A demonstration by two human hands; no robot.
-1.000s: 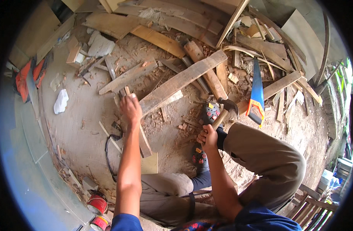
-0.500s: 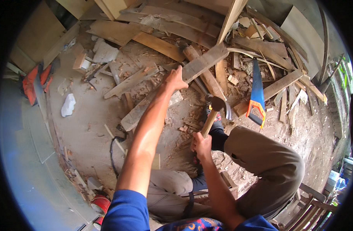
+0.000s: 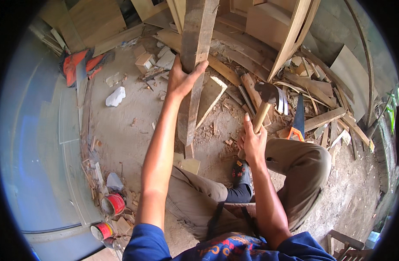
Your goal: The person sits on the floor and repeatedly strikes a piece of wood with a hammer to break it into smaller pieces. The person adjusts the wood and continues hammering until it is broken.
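My left hand (image 3: 182,82) is wrapped round a long, weathered wooden beam (image 3: 199,32) in front of me. The beam is raised, its upper end reaching past the top of the view and its lower end close to my left knee. In my right hand (image 3: 253,144) is a claw hammer (image 3: 262,115), held by its wooden handle, head up and apart from the beam. Beside my right knee stands a handsaw (image 3: 299,115) with an orange handle, partly hidden by the knee. A short board (image 3: 211,99) lies just right of the beam.
Scrap wood (image 3: 314,87) is heaped at the far right, with a tall plank (image 3: 290,39) upright beside it. A white crumpled thing (image 3: 116,96) and orange cloth (image 3: 75,67) lie to the left. Red cans (image 3: 113,204) stand near a bluish panel (image 3: 43,165).
My left hand has lifted the beam from the debris and swung it from slanting to nearly upright. My right hand, with the hammer, has shifted up and right. The view has turned too.
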